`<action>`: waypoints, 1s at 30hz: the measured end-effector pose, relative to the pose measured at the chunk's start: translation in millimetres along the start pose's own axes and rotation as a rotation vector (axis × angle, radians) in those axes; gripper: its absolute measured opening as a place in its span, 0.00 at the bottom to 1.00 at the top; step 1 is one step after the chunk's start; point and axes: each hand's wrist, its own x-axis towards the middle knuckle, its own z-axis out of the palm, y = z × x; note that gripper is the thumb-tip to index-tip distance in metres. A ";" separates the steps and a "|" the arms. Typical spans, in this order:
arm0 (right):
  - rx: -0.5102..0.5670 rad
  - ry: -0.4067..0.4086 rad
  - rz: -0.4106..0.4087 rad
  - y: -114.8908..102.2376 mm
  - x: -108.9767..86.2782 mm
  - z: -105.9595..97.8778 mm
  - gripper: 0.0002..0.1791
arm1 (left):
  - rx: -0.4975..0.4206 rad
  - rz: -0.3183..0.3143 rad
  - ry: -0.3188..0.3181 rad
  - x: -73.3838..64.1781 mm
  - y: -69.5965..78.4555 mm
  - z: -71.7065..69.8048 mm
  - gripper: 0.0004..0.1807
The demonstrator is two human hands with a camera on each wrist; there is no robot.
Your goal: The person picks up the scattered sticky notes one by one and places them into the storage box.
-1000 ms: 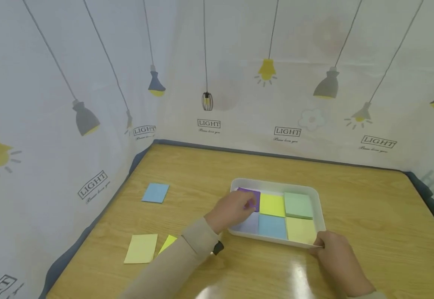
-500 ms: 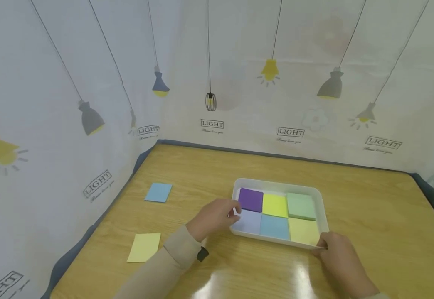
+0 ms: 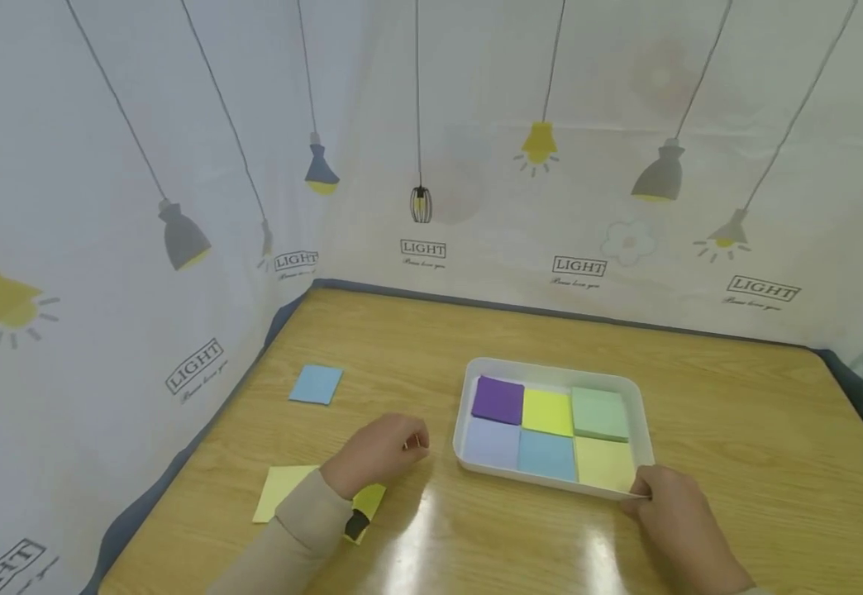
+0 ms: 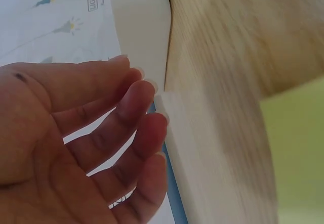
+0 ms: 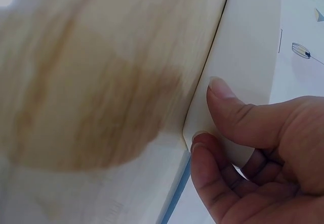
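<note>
My right hand (image 3: 677,512) pinches the near right corner of a white tray (image 3: 636,417), thumb on the outer wall (image 5: 243,47) in the right wrist view. Six-sided order aside, several square sticky notes lie in two rows inside: purple (image 3: 498,401), bright yellow (image 3: 547,412) and green (image 3: 599,413) behind; lavender (image 3: 493,444), blue (image 3: 546,454) and pale yellow (image 3: 604,463) in front. Left of the tray, my left hand (image 3: 379,453) hovers with loosely curled fingers and nothing in them. Under its wrist a bright yellow note (image 3: 369,498) is partly hidden.
On the table's left side lie a blue note (image 3: 316,384) and a pale yellow note (image 3: 275,489), the latter partly covered by the left sleeve (image 3: 305,512). A lamp-printed white curtain (image 3: 491,207) borders the wooden table (image 3: 394,347) at the back and left.
My left hand has drawn back from over the purple note, leftward and nearer, out of the tray to above the loose yellow notes. My right hand stays on the tray corner.
</note>
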 end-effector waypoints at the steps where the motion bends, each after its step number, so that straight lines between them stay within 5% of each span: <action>1: -0.003 0.001 0.002 0.0 0.1 -0.1 0.11 | -0.002 -0.003 -0.003 -2.1 -2.1 -0.7 0.04; 5: -0.015 0.009 0.000 -0.1 0.7 -0.1 0.12 | -0.027 -0.008 -0.031 -11.5 -12.0 -6.3 0.03; 16: -0.037 0.026 -0.030 0.4 1.4 -1.4 0.11 | -0.117 -0.060 -0.240 -34.4 -40.9 -15.1 0.11; 30: -0.046 0.036 -0.048 2.8 0.8 2.3 0.13 | -0.014 -0.096 -0.221 -41.9 -44.4 -9.9 0.20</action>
